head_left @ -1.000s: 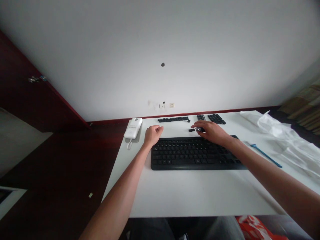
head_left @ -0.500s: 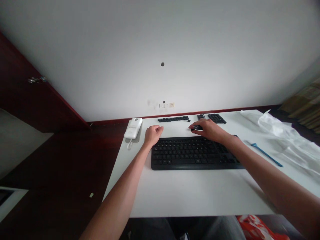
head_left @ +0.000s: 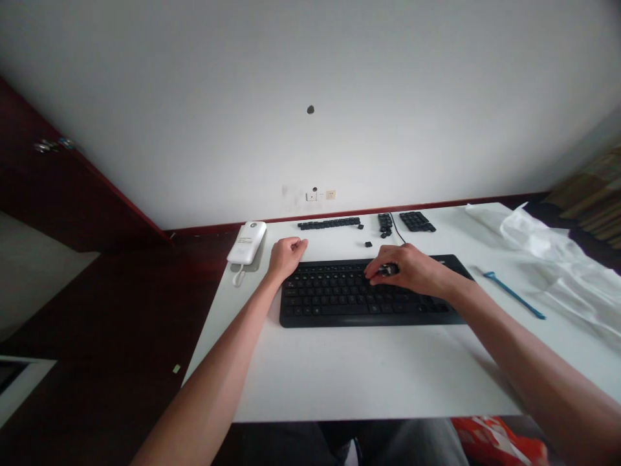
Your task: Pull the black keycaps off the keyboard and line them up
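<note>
A black keyboard [head_left: 339,318] lies on the white table [head_left: 369,375]. My left hand [head_left: 287,254] rests at its upper left corner, fingers curled into a loose fist with nothing visible in them. Over the upper middle keys is my right hand [head_left: 405,266], pinching a small dark tool [head_left: 388,269] with a shiny part; the fingers hide most of it. Behind the keyboard lie a row of loose black keycaps [head_left: 328,224], a narrow group of keycaps [head_left: 385,223] and a keycap block [head_left: 417,221]. A single keycap [head_left: 369,244] sits just beyond the right hand.
A white phone-like device [head_left: 247,243] with a strap stands at the table's left. To the right are a blue stick-like tool [head_left: 514,294] and crumpled white plastic sheeting [head_left: 548,243]. A thin black cable [head_left: 396,228] runs behind the keyboard. The wall [head_left: 218,129] borders the back.
My right hand has moved from behind the keyboard down over its keys, still pinching the dark tool. A single keycap now shows where that hand was. My left hand stays at the corner.
</note>
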{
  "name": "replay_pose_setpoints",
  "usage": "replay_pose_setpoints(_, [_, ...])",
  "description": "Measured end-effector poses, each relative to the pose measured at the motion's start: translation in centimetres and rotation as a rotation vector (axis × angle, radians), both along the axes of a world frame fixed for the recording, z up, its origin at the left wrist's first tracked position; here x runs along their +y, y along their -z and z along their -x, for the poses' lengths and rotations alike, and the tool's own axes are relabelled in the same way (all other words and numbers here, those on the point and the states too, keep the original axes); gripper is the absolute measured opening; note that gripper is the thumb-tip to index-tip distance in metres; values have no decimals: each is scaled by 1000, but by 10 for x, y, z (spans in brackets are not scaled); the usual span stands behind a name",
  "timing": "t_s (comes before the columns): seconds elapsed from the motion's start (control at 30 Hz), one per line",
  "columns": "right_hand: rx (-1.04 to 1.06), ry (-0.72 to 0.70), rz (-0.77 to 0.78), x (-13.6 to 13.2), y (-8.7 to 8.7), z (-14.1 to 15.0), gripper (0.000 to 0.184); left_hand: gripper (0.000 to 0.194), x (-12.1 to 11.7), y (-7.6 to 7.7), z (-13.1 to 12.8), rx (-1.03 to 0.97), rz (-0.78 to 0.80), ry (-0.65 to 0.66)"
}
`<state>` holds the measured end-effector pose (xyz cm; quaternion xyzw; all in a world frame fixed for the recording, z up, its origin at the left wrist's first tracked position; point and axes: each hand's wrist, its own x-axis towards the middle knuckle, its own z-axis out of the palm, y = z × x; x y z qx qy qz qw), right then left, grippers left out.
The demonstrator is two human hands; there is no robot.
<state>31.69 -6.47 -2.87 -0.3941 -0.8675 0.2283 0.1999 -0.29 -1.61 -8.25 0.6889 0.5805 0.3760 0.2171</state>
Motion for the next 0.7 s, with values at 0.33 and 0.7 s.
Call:
replay_pose_setpoints(0.33, [6, -20, 27, 4, 5, -2, 9, 49, 1, 3, 1, 6, -18, 11])
replay_pose_setpoints(0.7, [-110, 10, 133, 5, -7, -14, 18, 50, 1, 5, 2, 13, -20, 10])
